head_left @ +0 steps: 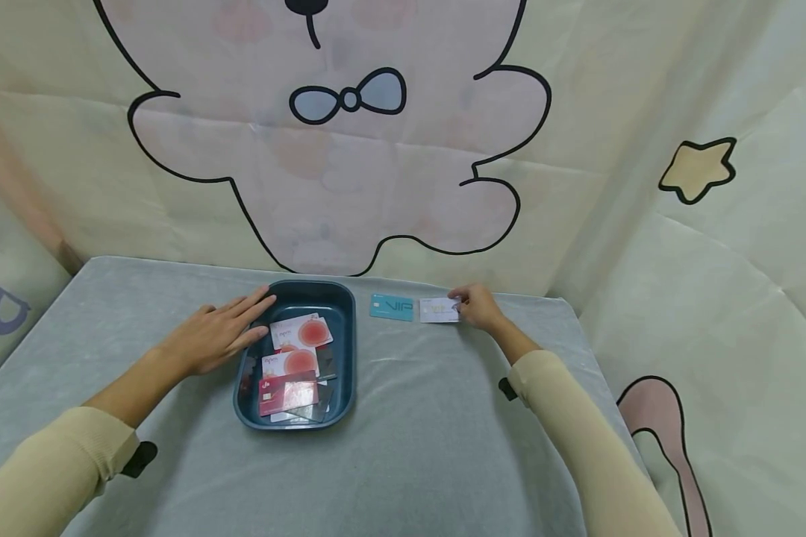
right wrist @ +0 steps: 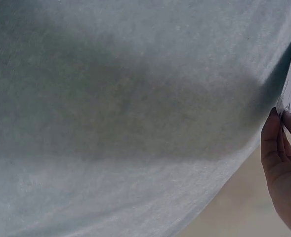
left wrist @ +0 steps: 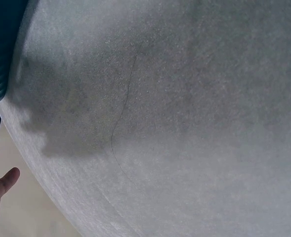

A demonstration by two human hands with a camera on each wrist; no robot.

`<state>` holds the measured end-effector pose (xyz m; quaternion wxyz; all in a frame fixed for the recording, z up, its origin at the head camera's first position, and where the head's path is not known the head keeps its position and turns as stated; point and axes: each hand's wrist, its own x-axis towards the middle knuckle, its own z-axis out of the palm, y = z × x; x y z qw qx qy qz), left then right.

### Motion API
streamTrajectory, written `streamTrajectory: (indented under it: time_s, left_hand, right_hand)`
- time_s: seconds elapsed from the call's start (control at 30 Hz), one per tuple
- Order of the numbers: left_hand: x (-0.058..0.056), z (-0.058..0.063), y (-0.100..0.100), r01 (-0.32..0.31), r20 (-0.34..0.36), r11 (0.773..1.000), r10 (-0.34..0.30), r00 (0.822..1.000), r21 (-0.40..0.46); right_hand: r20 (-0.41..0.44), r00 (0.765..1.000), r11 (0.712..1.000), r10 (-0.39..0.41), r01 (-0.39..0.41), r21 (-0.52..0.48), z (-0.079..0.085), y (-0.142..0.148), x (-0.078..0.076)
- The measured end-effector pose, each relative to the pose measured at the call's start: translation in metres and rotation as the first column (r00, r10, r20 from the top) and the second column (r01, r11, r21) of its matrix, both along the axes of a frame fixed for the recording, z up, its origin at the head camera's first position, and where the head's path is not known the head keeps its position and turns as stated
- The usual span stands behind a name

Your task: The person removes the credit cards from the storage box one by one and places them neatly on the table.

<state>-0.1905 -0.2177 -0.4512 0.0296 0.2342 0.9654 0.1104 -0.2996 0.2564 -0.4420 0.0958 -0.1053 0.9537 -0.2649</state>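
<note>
Left of the right hand (head_left: 480,307), a pinched white card (head_left: 435,310).

My widest room is the grey cloth (head_left: 430,418) in front of the two loose cards and to the right of the tray (head_left: 353,350), between my forearms. From the left, my left hand (head_left: 218,332) lies over the tray's rim and blocks that side. Raised walls ring the pile of cards (head_left: 289,391), so the way in is from above; the tray's far end shows bare floor. A narrow lane separates tray and turquoise card (head_left: 392,306), and only a slit parts that from the white card (head_left: 436,310), whose right edge my right hand (head_left: 480,304) covers. Close behind, the printed curtain (head_left: 578,186) bars passage
</note>
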Motion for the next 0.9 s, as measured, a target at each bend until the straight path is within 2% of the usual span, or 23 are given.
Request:
streamTrajectory:
  time_s: [0.3,0.47,0.7,0.9]
  left_hand:
    - [-0.0006,0.0003,-0.0001,-0.008,0.003,1.0,0.008,1.0,-0.001]
    - [-0.0008,0.001,0.0005,-0.005,0.008,1.0,0.005,1.0,-0.003]
    - [-0.0014,0.0006,0.0006,-0.004,0.004,1.0,0.004,1.0,-0.006]
    - [-0.0011,-0.0001,-0.0003,-0.005,-0.005,1.0,0.005,1.0,-0.006]
  right_hand:
    - [0.015,1.0,0.999,-0.028,0.027,0.017,-0.0058,0.0,-0.0022]
    - [-0.008,1.0,0.999,-0.028,0.028,0.022,-0.0081,-0.0002,-0.002]
    - [-0.052,0.999,0.999,-0.007,0.009,0.038,-0.0078,0.0006,-0.0024]
    - [-0.044,0.999,0.999,-0.015,0.017,0.033,-0.0032,-0.0016,-0.0047]
